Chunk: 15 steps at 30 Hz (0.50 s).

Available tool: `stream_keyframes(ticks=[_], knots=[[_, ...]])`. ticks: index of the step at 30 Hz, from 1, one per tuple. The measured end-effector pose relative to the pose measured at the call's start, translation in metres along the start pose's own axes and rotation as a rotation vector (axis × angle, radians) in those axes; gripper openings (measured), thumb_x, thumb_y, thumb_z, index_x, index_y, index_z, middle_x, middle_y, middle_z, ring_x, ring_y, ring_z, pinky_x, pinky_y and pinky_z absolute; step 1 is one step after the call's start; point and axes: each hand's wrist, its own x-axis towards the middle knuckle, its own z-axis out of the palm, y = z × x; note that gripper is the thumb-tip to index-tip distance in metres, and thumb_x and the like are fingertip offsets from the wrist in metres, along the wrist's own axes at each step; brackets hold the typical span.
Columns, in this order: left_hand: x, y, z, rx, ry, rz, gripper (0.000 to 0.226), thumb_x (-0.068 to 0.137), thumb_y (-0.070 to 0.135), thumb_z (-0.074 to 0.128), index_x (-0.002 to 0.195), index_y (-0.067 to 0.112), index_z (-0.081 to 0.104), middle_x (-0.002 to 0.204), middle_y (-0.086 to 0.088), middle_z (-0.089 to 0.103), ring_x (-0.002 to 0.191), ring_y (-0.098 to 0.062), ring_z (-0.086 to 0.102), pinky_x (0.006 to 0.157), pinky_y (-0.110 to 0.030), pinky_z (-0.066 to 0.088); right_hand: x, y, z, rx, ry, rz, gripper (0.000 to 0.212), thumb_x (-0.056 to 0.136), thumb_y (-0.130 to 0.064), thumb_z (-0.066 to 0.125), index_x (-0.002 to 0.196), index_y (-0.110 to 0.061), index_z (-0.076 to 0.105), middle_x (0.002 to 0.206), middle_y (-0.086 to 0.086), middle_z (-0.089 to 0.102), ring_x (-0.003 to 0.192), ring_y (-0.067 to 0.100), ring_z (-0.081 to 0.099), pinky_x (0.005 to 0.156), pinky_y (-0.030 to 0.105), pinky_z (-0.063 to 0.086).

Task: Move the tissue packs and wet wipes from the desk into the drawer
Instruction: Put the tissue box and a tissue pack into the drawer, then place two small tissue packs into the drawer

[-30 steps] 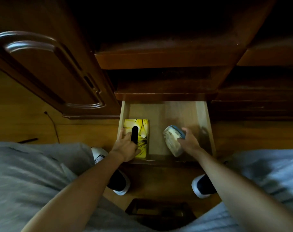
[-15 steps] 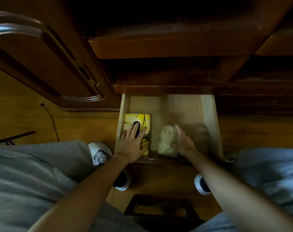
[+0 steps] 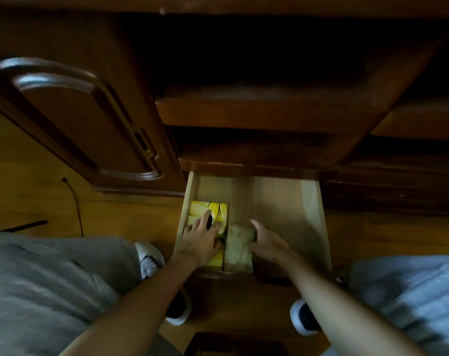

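Note:
A pale wooden drawer (image 3: 313, 217) is pulled out below the dark desk. A yellow tissue box (image 3: 200, 210) lies along the drawer's left wall. My left hand (image 3: 201, 240) rests flat on top of it, fingers spread. A pale wet wipes pack (image 3: 237, 249) lies flat right beside the box, near the drawer's front. My right hand (image 3: 268, 241) is against the pack's right side, fingers open and extended. The image is blurred by motion.
A dark cabinet door (image 3: 72, 119) stands open on the left. A thin black cable (image 3: 76, 204) runs over the wooden floor (image 3: 33, 201). My knees in grey trousers (image 3: 46, 286) and both shoes (image 3: 149, 258) frame the drawer. The drawer's right half is bare wood.
My right hand laid the wipes pack down flat next to the yellow box and opened. My left hand spread flat over the box. The view tilted up slightly.

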Motion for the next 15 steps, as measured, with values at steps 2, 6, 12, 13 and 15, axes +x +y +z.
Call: stream_keyframes(ticks=[2,6,12,13,15], knots=[[0.004,0.004,-0.041,-0.047,0.059,-0.026,0.058,0.097,0.047,0.05,0.15,0.028,0.034,0.16,-0.008,0.024,0.136,-0.032,0.044,0.098,-0.043,0.049,-0.009,-0.016,-0.03,0.101,0.071,-0.083,0.083,0.096,-0.033,0.067,0.162,-0.024,0.018,0.162,0.01,0.034,0.137,0.028,0.048,0.106,0.038,0.045],[-0.006,0.011,-0.157,-0.107,0.464,0.066,0.043,0.097,0.038,0.051,0.139,0.027,0.052,0.145,0.005,0.047,0.115,-0.021,0.063,0.08,-0.036,0.055,-0.052,-0.063,-0.108,0.069,0.449,-0.316,0.056,0.099,-0.023,0.064,0.15,-0.034,0.042,0.143,-0.006,0.057,0.091,0.004,0.062,0.072,0.022,0.055],[-0.05,0.036,-0.339,-0.046,1.164,0.391,0.024,0.094,0.024,0.055,0.113,0.018,0.069,0.113,0.005,0.067,0.104,-0.015,0.062,0.069,-0.029,0.056,-0.163,-0.146,-0.245,0.004,1.109,-0.809,0.029,0.092,-0.029,0.056,0.118,-0.041,0.062,0.102,-0.023,0.066,0.093,-0.003,0.063,0.075,0.011,0.048],[-0.054,0.041,-0.365,-0.039,1.224,0.396,0.022,0.093,0.022,0.057,0.11,0.018,0.07,0.11,0.004,0.067,0.104,-0.016,0.062,0.069,-0.03,0.054,-0.177,-0.16,-0.269,-0.055,1.231,-0.868,0.028,0.091,-0.03,0.055,0.116,-0.04,0.062,0.101,-0.022,0.065,0.094,-0.001,0.061,0.077,0.013,0.047],[-0.055,0.049,-0.405,-0.061,1.239,0.355,0.022,0.091,0.022,0.06,0.11,0.018,0.07,0.111,0.004,0.066,0.105,-0.019,0.06,0.068,-0.034,0.054,-0.195,-0.183,-0.313,-0.249,1.424,-0.886,0.032,0.089,-0.029,0.057,0.121,-0.034,0.062,0.113,-0.014,0.065,0.108,0.01,0.057,0.088,0.025,0.045]])
